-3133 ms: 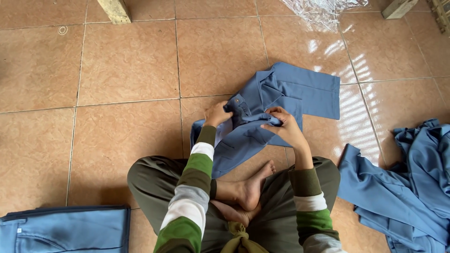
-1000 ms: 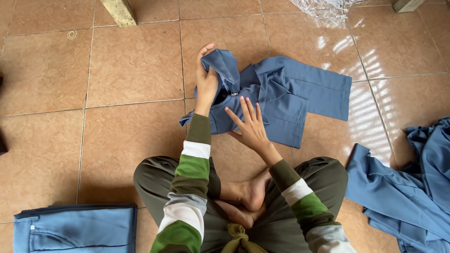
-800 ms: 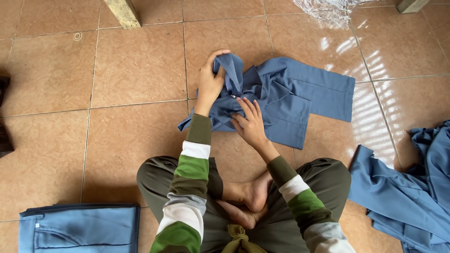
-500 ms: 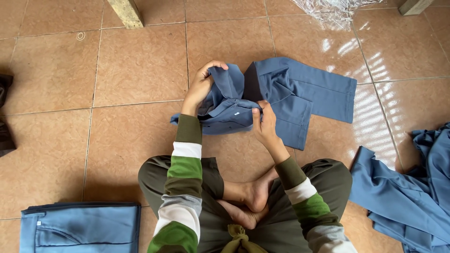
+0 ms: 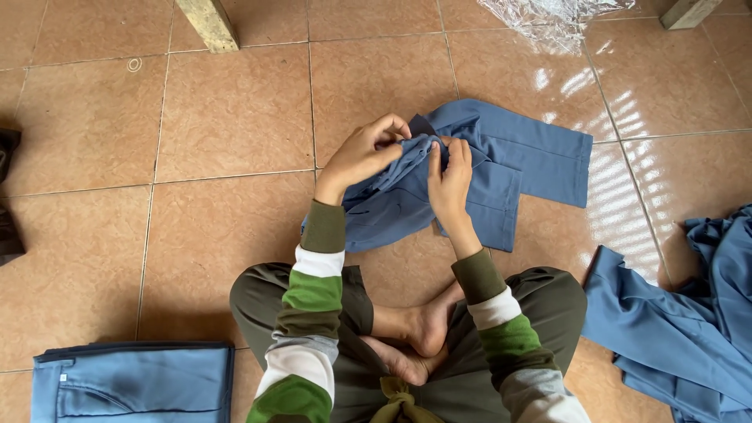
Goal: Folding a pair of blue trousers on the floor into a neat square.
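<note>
A blue pair of trousers (image 5: 501, 168) lies partly folded on the tiled floor in front of my crossed legs. My left hand (image 5: 362, 153) grips a bunched fold of the blue cloth at its left upper part. My right hand (image 5: 450, 178) presses and pinches the same fold from the right, fingers pointing up. Both hands meet at the top of the bunched cloth. The trousers' legs stretch out flat to the right.
A neatly folded blue garment (image 5: 133, 382) lies at the lower left. A loose heap of blue cloth (image 5: 689, 313) lies at the right. Crumpled clear plastic (image 5: 548, 19) is at the top; wooden legs (image 5: 205, 23) stand at the top left and top right.
My left hand has carried the lifted part of the trousers down and to the right onto the rest. My right hand moved from lying flat to meet it at the fold.
</note>
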